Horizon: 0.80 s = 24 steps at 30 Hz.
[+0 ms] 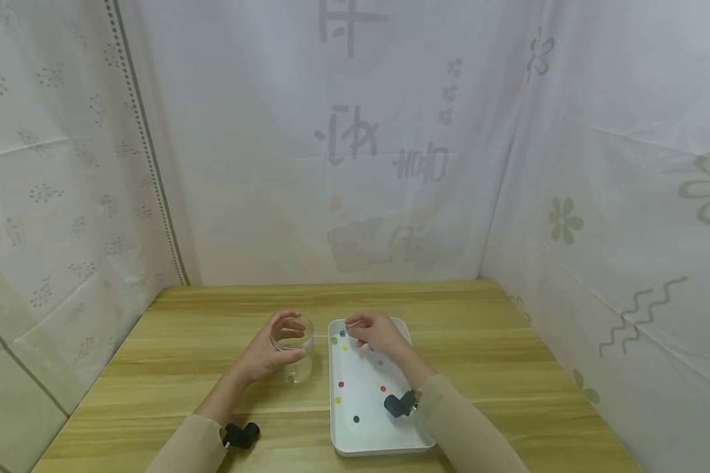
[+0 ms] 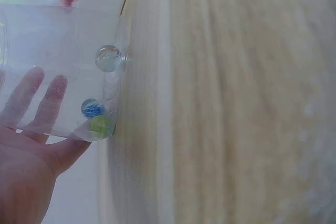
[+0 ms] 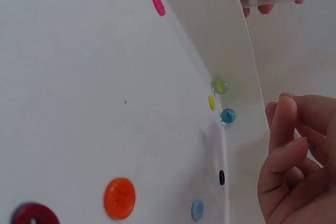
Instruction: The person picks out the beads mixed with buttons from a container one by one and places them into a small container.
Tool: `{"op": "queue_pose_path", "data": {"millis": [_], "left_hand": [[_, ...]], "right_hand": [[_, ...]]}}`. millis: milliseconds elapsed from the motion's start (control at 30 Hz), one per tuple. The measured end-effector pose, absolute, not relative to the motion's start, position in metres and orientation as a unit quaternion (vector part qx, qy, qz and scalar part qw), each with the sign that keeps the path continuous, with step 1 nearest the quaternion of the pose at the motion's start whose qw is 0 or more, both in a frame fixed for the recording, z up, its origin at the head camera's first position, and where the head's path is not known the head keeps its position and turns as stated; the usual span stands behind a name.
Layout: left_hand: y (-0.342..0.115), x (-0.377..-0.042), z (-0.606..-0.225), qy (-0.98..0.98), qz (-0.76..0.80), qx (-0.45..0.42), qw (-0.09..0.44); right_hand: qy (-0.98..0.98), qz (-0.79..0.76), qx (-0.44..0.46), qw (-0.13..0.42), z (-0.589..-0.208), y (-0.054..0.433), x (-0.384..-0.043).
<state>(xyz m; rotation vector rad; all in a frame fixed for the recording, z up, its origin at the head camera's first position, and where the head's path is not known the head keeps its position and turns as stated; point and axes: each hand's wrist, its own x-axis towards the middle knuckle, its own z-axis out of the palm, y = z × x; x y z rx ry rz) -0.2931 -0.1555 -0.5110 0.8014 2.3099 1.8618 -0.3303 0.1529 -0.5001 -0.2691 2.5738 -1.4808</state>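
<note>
Woodgrain table, clear jar, glassy marbles

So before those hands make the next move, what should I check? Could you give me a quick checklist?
1. Jar held: ok; the left hand grips it.
2. Jar's mouth uncovered: ok; no lid shows on it in the head view.
3. Jar close to the tray: ok; it is just left of it.
4. Something between the fingers of the right hand: cannot tell; they are drawn together, but anything held is too small to make out.
5. Tray free of marbles: not ok; a green marble and a blue marble lie in it, among buttons.
</note>
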Motion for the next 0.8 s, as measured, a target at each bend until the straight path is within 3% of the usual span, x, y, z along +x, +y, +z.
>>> {"op": "queue_pose_path", "data": {"millis": [800], "left_hand": [[-0.155, -0.292, -0.511, 0.751, 0.604, 0.265, 0.030]], "right_hand": [[0.785, -0.603, -0.117, 0.081, -0.479, 0.149, -0.320]]}}
